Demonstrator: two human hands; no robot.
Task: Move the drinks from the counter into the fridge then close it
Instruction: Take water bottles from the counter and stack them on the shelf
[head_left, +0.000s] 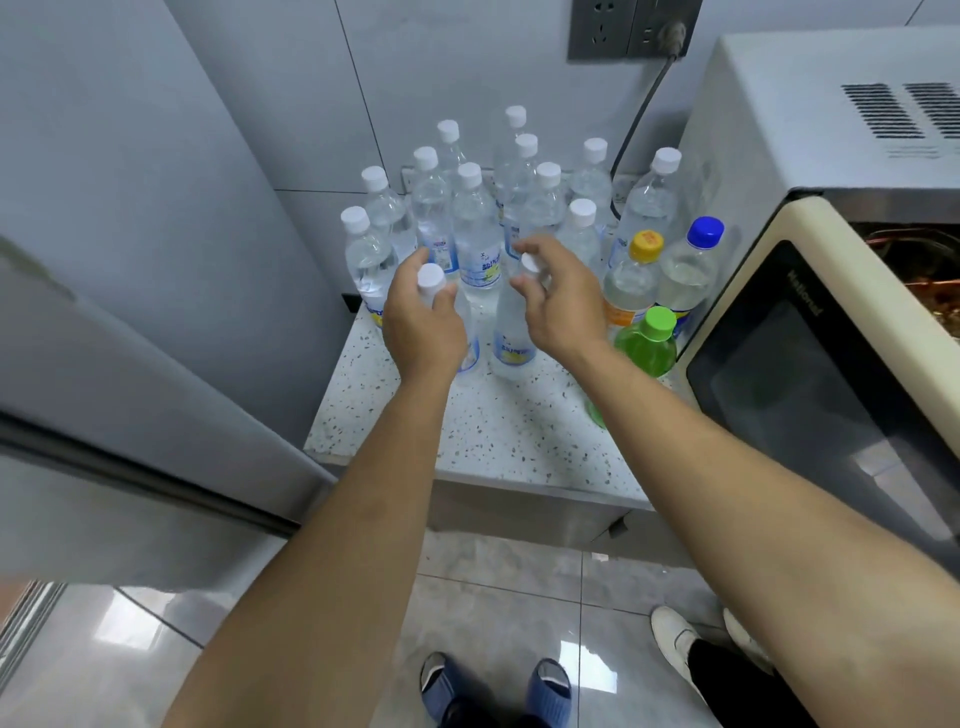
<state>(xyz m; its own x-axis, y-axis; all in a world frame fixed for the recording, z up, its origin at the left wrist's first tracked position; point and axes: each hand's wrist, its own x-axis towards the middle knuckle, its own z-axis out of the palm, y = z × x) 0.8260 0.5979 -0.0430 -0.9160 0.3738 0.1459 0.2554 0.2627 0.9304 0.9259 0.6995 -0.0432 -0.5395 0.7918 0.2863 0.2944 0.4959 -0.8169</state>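
Observation:
Several clear white-capped drink bottles (472, 223) stand packed together on the speckled counter (493, 431). My left hand (423, 317) wraps the neck of the front-left bottle (470, 353), its white cap showing between thumb and fingers. My right hand (558, 299) curls around the neck of the front-right bottle (511, 345). Both bottles stand on the counter. To the right are a yellow-capped bottle (631, 283), a blue-capped bottle (691, 270) and a green bottle (649, 345). The grey fridge (130, 270) fills the left side.
A cream microwave (831, 364) stands on the counter's right, close to the coloured bottles, its cable running up to a wall socket (634, 26). Another person's white shoe (675, 639) is on the tiled floor at lower right, near my blue slippers (548, 686).

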